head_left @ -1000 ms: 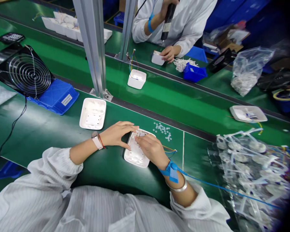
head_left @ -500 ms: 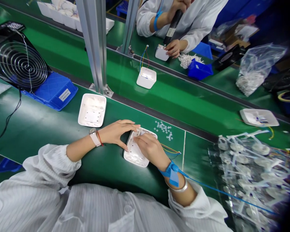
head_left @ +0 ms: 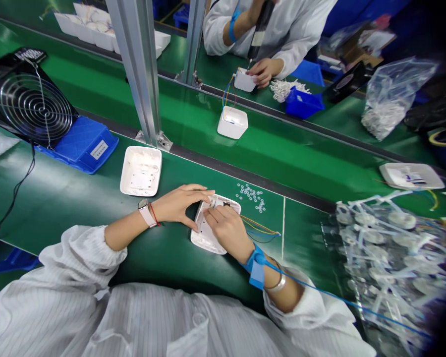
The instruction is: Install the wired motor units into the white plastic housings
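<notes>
A white plastic housing (head_left: 204,237) lies open side up on the green bench in front of me. My left hand (head_left: 180,204) steadies its left side, thumb on the near-left edge and fingers at the far-left corner. Inside the housing, my right hand (head_left: 228,230) has its fingers bunched together near a small whitish part (head_left: 218,202); whatever they pinch is hidden. Coloured wires (head_left: 262,227) run out from the housing's right side. Beyond it lie several small pale rings (head_left: 250,193). A second white housing (head_left: 141,171) rests to the left.
A fan (head_left: 40,106) sits on a blue bin (head_left: 91,144) at the left. Clear bagged parts with wires (head_left: 394,258) cover the right side. Past a metal post (head_left: 136,69), a green conveyor (head_left: 301,148) carries white housings. Across it, a co-worker's hand (head_left: 265,72) holds a white box.
My right hand has shifted slightly left inside the housing, and a whitish part shows beyond its fingers. My left hand stays put. Housings on the conveyor have moved right.
</notes>
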Demonstrator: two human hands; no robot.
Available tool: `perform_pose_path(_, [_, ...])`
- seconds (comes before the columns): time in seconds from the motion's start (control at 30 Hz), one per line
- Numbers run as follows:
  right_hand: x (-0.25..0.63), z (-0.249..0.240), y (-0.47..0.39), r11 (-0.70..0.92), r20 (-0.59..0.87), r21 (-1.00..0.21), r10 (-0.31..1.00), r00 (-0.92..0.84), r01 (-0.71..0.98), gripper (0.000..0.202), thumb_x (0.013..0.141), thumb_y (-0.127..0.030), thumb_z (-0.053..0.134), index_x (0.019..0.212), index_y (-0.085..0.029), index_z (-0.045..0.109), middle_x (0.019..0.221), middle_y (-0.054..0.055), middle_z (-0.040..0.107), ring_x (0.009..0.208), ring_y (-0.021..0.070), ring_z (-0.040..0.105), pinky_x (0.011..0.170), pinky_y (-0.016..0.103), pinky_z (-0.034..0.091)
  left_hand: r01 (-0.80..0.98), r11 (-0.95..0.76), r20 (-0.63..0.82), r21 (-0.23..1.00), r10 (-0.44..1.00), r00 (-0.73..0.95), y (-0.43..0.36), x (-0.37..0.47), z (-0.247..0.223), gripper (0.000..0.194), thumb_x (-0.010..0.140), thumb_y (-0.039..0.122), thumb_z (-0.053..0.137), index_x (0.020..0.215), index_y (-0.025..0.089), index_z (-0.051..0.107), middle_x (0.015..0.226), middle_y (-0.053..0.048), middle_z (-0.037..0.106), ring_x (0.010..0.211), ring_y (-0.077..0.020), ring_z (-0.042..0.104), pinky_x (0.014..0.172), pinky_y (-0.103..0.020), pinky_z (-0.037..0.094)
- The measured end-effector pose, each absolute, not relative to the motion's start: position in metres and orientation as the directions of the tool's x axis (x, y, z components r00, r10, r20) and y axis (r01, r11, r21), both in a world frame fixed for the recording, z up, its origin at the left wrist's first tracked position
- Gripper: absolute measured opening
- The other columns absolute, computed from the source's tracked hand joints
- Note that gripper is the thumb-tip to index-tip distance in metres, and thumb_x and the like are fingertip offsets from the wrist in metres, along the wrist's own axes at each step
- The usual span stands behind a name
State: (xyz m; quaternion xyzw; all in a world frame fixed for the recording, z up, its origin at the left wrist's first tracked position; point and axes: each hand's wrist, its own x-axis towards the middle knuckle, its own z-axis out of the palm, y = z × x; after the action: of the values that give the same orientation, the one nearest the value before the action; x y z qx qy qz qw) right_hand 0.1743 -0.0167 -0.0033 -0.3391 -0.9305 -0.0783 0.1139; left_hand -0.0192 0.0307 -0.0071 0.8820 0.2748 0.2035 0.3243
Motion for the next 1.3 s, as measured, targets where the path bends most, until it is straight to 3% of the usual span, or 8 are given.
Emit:
perform_pose_path(0.27, [0.189,0.005,-0.017,0.707,0.428,-0.040,0.651,-0.627,0.706,0.019,0.089,-0.020,0.047,0.088,-0.016,0.066,0.102,0.008,0.063,0.081,0.0185,0.050,0.070,0.032,0.038,0.396,-0.679,0.207,0.619,0.626,0.752,0.027,-0.018,0.001,0.071,0.061,0.050,0.074,0.122,0.022,0.048,0.133,-0.010,0.048,0.127,-0.0278,0.036,0.102,-0.044,0.034])
perform_pose_path(0.53, [0.188,0.010,-0.018,0.733,0.383,-0.029,0.636,-0.670,0.679,0.017,0.087,-0.024,0.051,0.095,-0.018,0.065,0.087,0.007,0.059,0.079,0.0186,0.046,0.069,0.032,0.032,0.399,-0.692,0.198,0.602,0.613,0.765,0.027,-0.019,0.000,0.080,0.060,0.055,0.072,0.126,0.020,0.045,0.134,-0.011,0.046,0.127,-0.0269,0.034,0.104,-0.043,0.032])
perform_pose_path(0.73, [0.177,-0.001,-0.018,0.702,0.409,-0.043,0.661,-0.629,0.711,0.021,0.089,-0.023,0.047,0.086,-0.015,0.067,0.071,0.005,0.054,0.070,0.0170,0.042,0.063,0.032,0.027,0.374,-0.685,0.205,0.625,0.606,0.769,0.028,-0.017,-0.002,0.076,0.062,0.053,0.072,0.125,0.019,0.046,0.136,-0.011,0.045,0.128,-0.0265,0.034,0.105,-0.043,0.032])
perform_pose_path(0.93, [0.176,0.002,-0.023,0.676,0.386,-0.098,0.702,-0.598,0.731,0.020,0.086,-0.028,0.051,0.088,-0.017,0.067,0.073,0.006,0.056,0.073,0.0185,0.044,0.066,0.032,0.028,0.379,-0.688,0.200,0.619,0.604,0.771,0.026,-0.017,0.003,0.074,0.063,0.050,0.072,0.124,0.017,0.047,0.134,-0.013,0.046,0.127,-0.0262,0.034,0.105,-0.042,0.032])
perform_pose_path(1.07, [0.201,0.019,-0.014,0.606,0.398,-0.136,0.758,-0.517,0.784,0.022,0.087,-0.031,0.050,0.095,-0.018,0.066,0.086,0.007,0.061,0.082,0.0202,0.049,0.072,0.033,0.031,0.391,-0.683,0.187,0.618,0.610,0.770,0.021,-0.017,0.006,0.075,0.067,0.045,0.071,0.131,0.020,0.040,0.138,-0.012,0.040,0.131,-0.0274,0.029,0.107,-0.045,0.027])
perform_pose_path(1.17, [0.222,0.029,-0.001,0.409,0.254,-0.206,0.900,-0.355,0.889,0.032,0.086,-0.035,0.050,0.106,-0.013,0.062,0.090,0.010,0.063,0.082,0.0211,0.053,0.069,0.031,0.033,0.391,-0.656,0.184,0.646,0.630,0.754,0.017,-0.017,0.005,0.071,0.074,0.036,0.066,0.134,0.019,0.033,0.145,-0.014,0.029,0.133,-0.0279,0.025,0.108,-0.046,0.025])
perform_pose_path(1.3, [0.225,0.035,0.008,0.321,-0.110,-0.287,0.925,-0.364,0.902,0.032,0.091,-0.030,0.038,0.083,-0.017,0.066,0.074,0.006,0.066,0.068,0.0162,0.058,0.059,0.026,0.032,0.432,-0.537,0.149,0.725,0.735,0.662,0.014,-0.019,-0.003,0.071,0.078,0.029,0.060,0.138,0.015,0.024,0.145,-0.019,0.024,0.132,-0.0296,0.028,0.106,-0.048,0.028])
